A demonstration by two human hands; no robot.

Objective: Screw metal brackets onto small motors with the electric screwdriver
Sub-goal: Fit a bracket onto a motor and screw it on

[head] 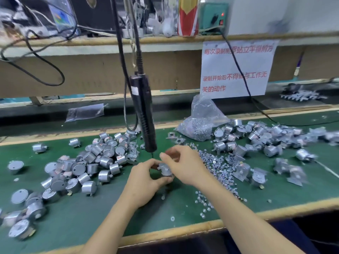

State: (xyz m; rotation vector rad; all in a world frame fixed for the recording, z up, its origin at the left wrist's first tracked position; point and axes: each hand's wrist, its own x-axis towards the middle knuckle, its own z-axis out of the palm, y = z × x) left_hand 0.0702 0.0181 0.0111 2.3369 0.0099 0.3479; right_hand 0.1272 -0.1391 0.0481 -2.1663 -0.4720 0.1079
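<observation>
Motor (166, 170) rests in your left hand (145, 178), fingers curled round it; your right hand (181, 165) pinches at its top, what it holds I cannot tell. Keep it level before reaching for the electric screwdriver (145, 114), hanging at 11 o'clock.

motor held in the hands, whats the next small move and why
Probably free the right hand and take the screwdriver: it hangs untouched, its bit close by the motor that both hands hold. The left hand alone could steady it.
</observation>
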